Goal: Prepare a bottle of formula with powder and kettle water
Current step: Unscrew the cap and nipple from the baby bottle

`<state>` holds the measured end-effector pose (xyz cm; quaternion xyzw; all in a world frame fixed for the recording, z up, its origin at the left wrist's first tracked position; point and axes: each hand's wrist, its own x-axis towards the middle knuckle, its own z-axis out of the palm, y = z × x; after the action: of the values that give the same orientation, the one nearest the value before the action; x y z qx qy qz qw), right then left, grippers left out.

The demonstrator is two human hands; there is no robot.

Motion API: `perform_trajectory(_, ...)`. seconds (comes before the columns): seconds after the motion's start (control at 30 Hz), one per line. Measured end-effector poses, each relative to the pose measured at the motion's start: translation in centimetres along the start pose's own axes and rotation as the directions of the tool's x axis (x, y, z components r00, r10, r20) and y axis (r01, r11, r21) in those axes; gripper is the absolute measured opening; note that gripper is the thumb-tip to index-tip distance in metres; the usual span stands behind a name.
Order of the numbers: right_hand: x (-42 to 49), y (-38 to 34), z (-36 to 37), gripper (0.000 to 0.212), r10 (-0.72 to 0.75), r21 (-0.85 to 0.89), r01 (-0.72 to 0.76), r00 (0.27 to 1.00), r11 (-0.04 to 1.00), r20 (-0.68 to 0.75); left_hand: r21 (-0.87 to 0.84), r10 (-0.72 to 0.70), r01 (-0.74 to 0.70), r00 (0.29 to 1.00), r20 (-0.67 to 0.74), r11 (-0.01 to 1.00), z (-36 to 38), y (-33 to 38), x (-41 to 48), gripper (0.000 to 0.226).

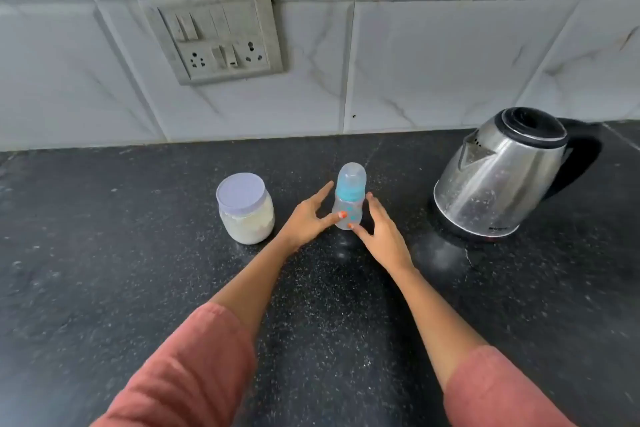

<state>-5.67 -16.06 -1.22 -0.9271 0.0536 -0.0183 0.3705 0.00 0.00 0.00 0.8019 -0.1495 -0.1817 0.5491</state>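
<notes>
Flanking one capped baby bottle with left hand and right hand, both spread wide, thumbs touching; standing left of it, one plastic jar holding white powder; right, one electric kettle.

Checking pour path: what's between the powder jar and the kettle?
Head view: the capped bottle stands there, with the left hand and right hand at its sides.

Speckled black polished stone countertop, glossy stainless-steel kettle with matt black plastic lid and handle, translucent plastic baby bottle, clear plastic powder jar, glossy marbled wall tiles, rust-red cloth sleeves
</notes>
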Motion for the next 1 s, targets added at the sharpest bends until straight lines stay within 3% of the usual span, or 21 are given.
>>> perform_trajectory(0.1,0.9,0.2,0.5,0.070,0.018,0.112,-0.015,0.999,0.994,-0.032,-0.010,0.000,0.000,1.000,0.018,1.000,0.1,-0.1,0.9,0.082)
perform_trajectory(0.27,1.7,-0.2,1.3,0.066,0.047,0.176,-0.038,0.998,0.984,-0.050,-0.102,0.014,-0.009,0.999,0.051,0.995,0.5,-0.2,1.9,0.072)
perform_trajectory(0.37,2.1,-0.1,1.6,0.062,0.022,0.238,-0.007,0.998,0.971,-0.063,-0.133,-0.017,0.017,1.000,0.002,0.991,0.5,-0.8,2.4,0.072)
perform_trajectory(0.8,-2.3,-2.4,-1.1,0.060,-0.023,0.287,0.002,0.997,0.958,0.070,-0.045,0.052,-0.059,0.987,-0.154,0.997,2.0,1.3,-3.5,0.064)
perform_trajectory(1.0,-6.8,-2.8,-2.3,0.061,-0.019,0.345,-0.027,0.992,0.938,0.128,-0.103,0.050,-0.066,0.987,-0.151,0.992,3.4,2.5,-8.1,0.056)
